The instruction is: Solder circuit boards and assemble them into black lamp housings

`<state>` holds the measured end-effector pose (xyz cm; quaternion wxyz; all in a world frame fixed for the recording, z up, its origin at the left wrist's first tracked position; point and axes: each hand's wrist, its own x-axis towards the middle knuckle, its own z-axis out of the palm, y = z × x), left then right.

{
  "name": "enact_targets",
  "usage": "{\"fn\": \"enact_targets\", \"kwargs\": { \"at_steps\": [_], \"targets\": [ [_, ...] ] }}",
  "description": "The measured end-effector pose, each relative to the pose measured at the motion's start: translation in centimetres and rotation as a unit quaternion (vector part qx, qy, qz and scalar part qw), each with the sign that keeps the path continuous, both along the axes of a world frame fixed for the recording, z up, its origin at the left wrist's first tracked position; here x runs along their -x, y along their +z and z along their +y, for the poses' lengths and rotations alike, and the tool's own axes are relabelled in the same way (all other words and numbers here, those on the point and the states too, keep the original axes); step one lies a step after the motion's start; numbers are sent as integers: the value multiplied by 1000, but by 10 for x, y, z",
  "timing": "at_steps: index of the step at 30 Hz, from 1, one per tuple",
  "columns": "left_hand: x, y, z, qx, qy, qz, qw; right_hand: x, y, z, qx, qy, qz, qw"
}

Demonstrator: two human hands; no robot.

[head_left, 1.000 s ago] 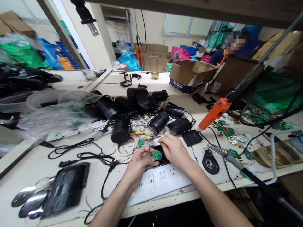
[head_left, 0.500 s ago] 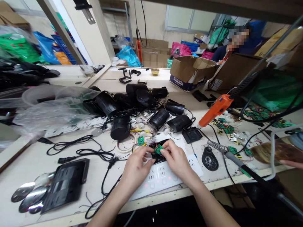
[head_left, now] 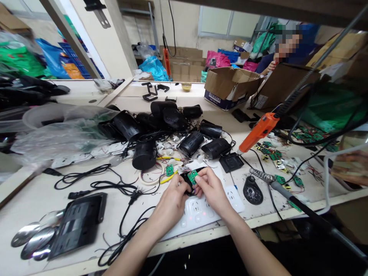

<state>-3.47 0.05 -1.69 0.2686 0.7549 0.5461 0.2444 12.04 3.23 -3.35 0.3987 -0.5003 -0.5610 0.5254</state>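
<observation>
Between finger and thumb of my right hand [head_left: 212, 188] is a small green circuit board [head_left: 193, 176], tilted up. My left hand [head_left: 174, 195] is closed, its fingers curled at the left side of a black plastic part [head_left: 203, 170]. What those fingers pinch is hidden. The black part lies under and behind the board, mostly covered by both hands. Beneath my hands runs a white power strip [head_left: 198, 214] with sockets and lit switches. Another green board [head_left: 170, 170] rests just beyond my left hand, beside yellow-handled pliers [head_left: 169, 178] and a roll of tape [head_left: 143, 181].
Black cylindrical housings [head_left: 191, 143] are heaped beyond my hands. An orange electric screwdriver [head_left: 258, 132] hangs at right, above a soldering iron [head_left: 283, 189]. Black cords [head_left: 115, 184] and a black casing [head_left: 80, 222] lie left. A person [head_left: 270, 66] is behind a cardboard box [head_left: 232, 86].
My left fingers have closed and moved in over the black part, which they now cover more. The board in my right hand has been raised and turned slightly. The view has shifted a little.
</observation>
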Motion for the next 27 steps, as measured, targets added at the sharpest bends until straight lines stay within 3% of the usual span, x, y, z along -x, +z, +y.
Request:
{"fn": "enact_targets", "kwargs": {
  "at_steps": [7,10,19,23,27],
  "targets": [
    [18,19,-7,19,-9,-82,996,-8,14,-8,28,17,58,998],
    [32,25,0,-22,5,-90,996,-15,16,-13,34,44,37,998],
    [36,12,59,-135,-129,56,981,-15,16,-12,21,45,24,998],
    [41,15,64,-180,-109,101,972,-8,16,-7,8,20,35,999],
    [55,23,51,-232,-64,130,962,-3,15,-5,5,12,35,999]
  ]
}}
